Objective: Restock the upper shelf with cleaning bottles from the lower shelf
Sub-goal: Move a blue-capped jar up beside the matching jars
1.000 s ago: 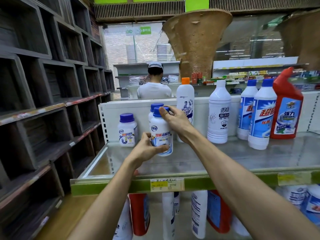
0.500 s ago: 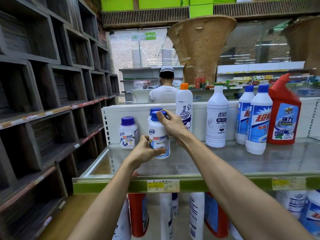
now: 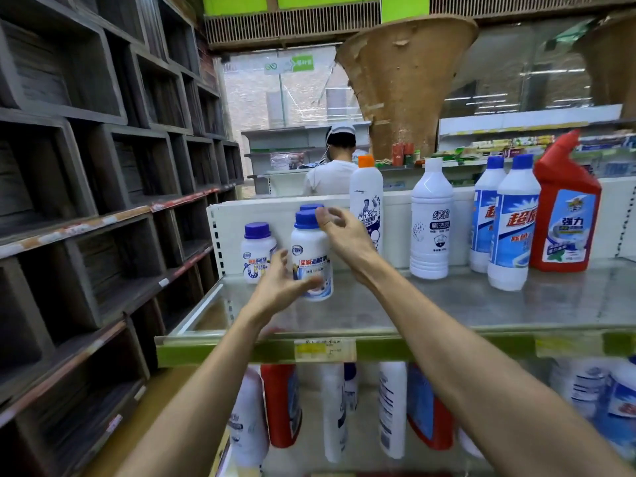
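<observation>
A small white bottle with a blue cap (image 3: pixel 311 256) stands upright on the upper shelf (image 3: pixel 447 304), left of the middle. My left hand (image 3: pixel 278 287) is beside its lower left with fingers spread, the thumb in front of its base. My right hand (image 3: pixel 344 239) hovers at its cap with fingers loose and blurred, gripping nothing. A matching bottle (image 3: pixel 258 253) stands to the left, and the blue cap of another (image 3: pixel 311 206) shows behind. Below the green shelf rim (image 3: pixel 223 352), the lower shelf holds a red bottle (image 3: pixel 280 404) and white bottles (image 3: pixel 392 407).
Further right on the upper shelf stand an orange-capped white bottle (image 3: pixel 366 208), a plain white bottle (image 3: pixel 432 222), two blue-and-white bottles (image 3: pixel 512 228) and a red angled-neck bottle (image 3: pixel 564 215). Dark wooden cubbies (image 3: pixel 86 166) line the left. A person (image 3: pixel 332 173) stands behind the shelf.
Both hands have let go of the small blue-capped bottle: the left hand's fingers have spread and the right hand's fingers have lifted off the cap. The bottle now stands alone.
</observation>
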Action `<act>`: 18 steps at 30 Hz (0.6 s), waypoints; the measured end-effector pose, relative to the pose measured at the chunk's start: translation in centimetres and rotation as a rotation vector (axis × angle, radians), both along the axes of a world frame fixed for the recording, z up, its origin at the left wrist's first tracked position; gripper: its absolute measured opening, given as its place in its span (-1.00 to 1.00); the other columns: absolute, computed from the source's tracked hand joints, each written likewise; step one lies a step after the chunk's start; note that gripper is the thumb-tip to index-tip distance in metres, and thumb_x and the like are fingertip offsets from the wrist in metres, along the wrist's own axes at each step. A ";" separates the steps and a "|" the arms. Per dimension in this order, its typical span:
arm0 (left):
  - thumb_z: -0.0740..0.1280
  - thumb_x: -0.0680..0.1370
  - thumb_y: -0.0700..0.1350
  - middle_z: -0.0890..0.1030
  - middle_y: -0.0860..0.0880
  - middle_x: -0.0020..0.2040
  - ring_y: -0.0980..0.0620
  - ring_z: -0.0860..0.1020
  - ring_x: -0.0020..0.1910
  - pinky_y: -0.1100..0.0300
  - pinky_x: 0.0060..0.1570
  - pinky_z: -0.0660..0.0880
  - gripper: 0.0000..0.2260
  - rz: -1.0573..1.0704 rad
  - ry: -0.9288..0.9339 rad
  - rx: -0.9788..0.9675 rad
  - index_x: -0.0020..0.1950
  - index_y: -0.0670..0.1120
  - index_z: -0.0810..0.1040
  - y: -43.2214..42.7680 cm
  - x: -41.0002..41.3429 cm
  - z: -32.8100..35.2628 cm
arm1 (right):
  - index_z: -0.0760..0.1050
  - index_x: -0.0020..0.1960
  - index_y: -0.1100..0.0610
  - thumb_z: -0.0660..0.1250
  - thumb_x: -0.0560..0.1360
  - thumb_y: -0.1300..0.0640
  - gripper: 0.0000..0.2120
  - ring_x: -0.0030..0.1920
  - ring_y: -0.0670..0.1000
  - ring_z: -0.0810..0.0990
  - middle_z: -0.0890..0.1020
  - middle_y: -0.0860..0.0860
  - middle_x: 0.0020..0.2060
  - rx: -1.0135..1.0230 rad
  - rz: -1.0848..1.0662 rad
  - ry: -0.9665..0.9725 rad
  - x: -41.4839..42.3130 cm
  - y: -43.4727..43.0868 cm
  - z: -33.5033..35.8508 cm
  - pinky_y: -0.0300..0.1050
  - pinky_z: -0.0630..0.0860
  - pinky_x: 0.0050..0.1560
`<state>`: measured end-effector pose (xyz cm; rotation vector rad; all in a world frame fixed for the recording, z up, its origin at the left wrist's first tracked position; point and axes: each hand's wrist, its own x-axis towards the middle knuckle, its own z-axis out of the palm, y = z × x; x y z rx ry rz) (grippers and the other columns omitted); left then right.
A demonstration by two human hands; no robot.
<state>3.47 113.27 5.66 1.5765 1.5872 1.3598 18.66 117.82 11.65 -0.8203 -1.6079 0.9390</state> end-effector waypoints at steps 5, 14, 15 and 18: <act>0.39 0.58 -0.03 0.62 -0.02 0.22 0.04 0.59 0.20 0.25 0.18 0.53 -0.67 0.148 -0.123 0.353 0.31 -0.07 0.51 -7.6 2.6 -0.3 | 0.51 0.24 0.09 0.32 0.60 -0.06 -0.69 0.22 0.04 0.62 0.64 0.00 0.17 0.013 0.131 0.275 3.2 -5.2 -1.3 0.08 0.54 0.29; 0.35 0.57 0.03 0.61 -0.03 -0.26 0.04 0.58 -0.26 0.23 -0.14 0.55 -0.77 0.049 -0.510 0.364 -0.05 -0.14 0.57 -17.6 5.2 -13.0 | 0.65 0.04 0.17 0.45 0.47 -0.09 -0.66 -0.06 0.20 0.69 0.70 0.19 -0.13 -0.127 0.366 0.533 9.9 -14.9 -13.6 0.10 0.61 0.09; 0.40 0.53 0.10 0.59 -0.08 -0.26 0.00 0.58 -0.27 0.20 -0.15 0.56 -0.70 0.038 -0.565 0.322 -0.05 -0.14 0.58 -18.0 5.3 -14.2 | 0.66 0.03 0.16 0.47 0.45 -0.12 -0.64 -0.08 0.19 0.69 0.70 0.19 -0.14 -0.152 0.355 0.530 10.4 -15.4 -15.2 0.09 0.62 0.07; 0.46 0.46 0.11 0.55 -0.12 -0.27 -0.04 0.56 -0.30 0.14 -0.16 0.58 -0.71 0.022 -0.703 0.232 -0.06 -0.12 0.62 -18.4 5.9 -16.6 | 0.67 0.02 0.16 0.51 0.40 -0.16 -0.59 -0.10 0.18 0.68 0.69 0.21 -0.16 -0.231 0.326 0.513 11.5 -16.5 -18.5 0.08 0.64 0.04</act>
